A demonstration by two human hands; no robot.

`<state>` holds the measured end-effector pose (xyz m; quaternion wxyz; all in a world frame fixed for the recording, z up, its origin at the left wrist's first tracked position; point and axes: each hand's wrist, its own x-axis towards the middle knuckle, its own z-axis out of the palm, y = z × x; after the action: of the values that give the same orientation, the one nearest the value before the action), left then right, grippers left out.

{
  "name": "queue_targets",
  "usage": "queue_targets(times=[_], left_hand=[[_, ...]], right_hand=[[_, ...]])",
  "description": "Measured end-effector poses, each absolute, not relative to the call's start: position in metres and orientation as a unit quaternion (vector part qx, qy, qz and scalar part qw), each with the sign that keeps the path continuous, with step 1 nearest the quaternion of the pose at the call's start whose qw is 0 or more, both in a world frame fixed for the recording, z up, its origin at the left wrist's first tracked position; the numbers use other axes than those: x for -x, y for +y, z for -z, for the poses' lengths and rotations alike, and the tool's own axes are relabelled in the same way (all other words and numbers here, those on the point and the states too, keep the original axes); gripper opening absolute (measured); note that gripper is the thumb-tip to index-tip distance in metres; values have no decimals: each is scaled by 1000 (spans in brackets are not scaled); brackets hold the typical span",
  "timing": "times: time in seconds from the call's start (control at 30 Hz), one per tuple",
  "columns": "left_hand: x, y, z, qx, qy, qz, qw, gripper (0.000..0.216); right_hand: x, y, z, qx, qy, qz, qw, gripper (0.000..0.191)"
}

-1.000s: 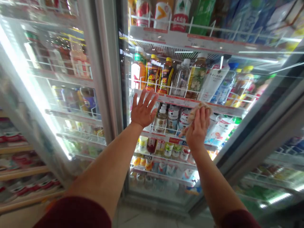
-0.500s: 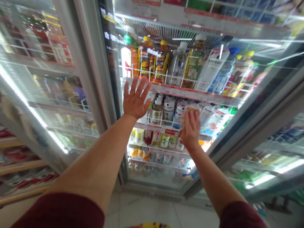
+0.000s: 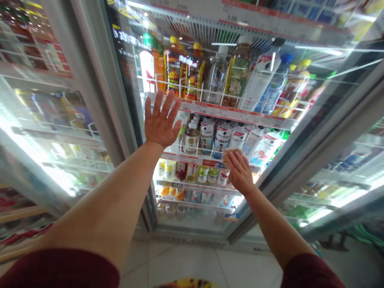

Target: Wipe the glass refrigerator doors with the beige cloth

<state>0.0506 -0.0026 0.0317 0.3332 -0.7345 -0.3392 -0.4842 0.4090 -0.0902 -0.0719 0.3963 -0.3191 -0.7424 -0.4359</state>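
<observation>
My left hand (image 3: 162,122) lies flat with spread fingers against the glass door (image 3: 192,222) of a lit drinks cooler. It holds nothing. Lower and to the right, my right hand (image 3: 239,170) presses a pale, crumpled cloth (image 3: 232,153) to the same glass; most of the cloth is hidden under the fingers. Behind the pane, bottles with yellow caps (image 3: 193,76) and other drinks stand on the upper shelf. White-labelled bottles (image 3: 223,136) fill the shelf below, and small cups or jars (image 3: 203,174) sit lower down.
Metal door frames (image 3: 99,92) border the glass on both sides. Another stocked cooler section (image 3: 60,112) is at the left, one more (image 3: 345,176) at the right. A pale tiled floor (image 3: 180,260) lies below, with a yellow patterned object (image 3: 189,283) at the bottom edge.
My right hand has slid the cloth a little downward on the glass. My left hand stays on about the same spot. The whole view has shifted slightly.
</observation>
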Motion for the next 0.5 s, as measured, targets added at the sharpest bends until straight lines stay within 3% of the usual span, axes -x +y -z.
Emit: queue_targets(times=[0.07,0.2,0.3,0.37,0.43,0.5], left_hand=[[-51,-2,-32,728,-335,483,352,65],[-51,0,-31,714,-341,475,385,64],[-51,1,-31,722,-355,476,355,64],[-50,0,-31,730,-345,485,337,65],[-50,-1,-31,733,-335,492,330,64],[-49,-1,-31,732,-336,489,334,64]], right_hand=[[-419,-92,67,315,-761,436,363,68],[-448,-83,21,352,-650,447,504,64],[-447,-84,28,364,-608,436,554,64],[-438,-90,55,368,-641,425,523,67],[-432,-95,76,347,-720,425,425,70],[-436,-96,74,329,-751,435,373,72]])
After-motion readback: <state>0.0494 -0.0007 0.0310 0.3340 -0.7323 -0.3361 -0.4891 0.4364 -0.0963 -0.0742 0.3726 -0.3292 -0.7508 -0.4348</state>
